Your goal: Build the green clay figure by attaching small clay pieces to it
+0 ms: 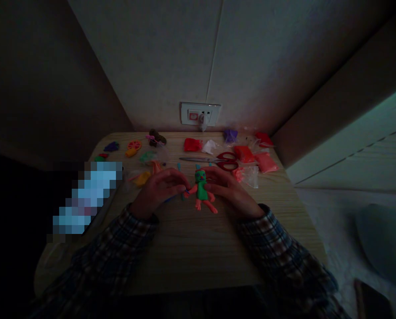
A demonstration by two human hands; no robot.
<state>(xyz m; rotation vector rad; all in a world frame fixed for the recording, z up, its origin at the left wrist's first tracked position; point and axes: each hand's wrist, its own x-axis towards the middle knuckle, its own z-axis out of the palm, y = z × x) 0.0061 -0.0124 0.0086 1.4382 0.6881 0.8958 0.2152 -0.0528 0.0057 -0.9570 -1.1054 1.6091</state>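
Observation:
A small clay figure (pixel 202 190) with a green head and body and pinkish-orange arms and legs is held above the table. My right hand (pixel 229 188) grips it from the right, its thumb against the green body. My left hand (pixel 166 186) is closed near the figure's outstretched arm, with its fingertips at a small blue bit by the figure's hand. Whether the left fingers pinch that blue bit or the clay arm is too dark to tell. Slim blue tools (pixel 179 167) lie partly hidden behind the hands.
Red-handled scissors (pixel 227 160) lie behind the hands. Bags of red (pixel 193 144), orange (pixel 243 153), pink (pixel 266 162) and purple clay (pixel 230 135) line the back right. A brown clay piece (pixel 157 138) and yellow clay (pixel 142 178) are left. A blurred-out screen (pixel 88 195) stands at the left edge.

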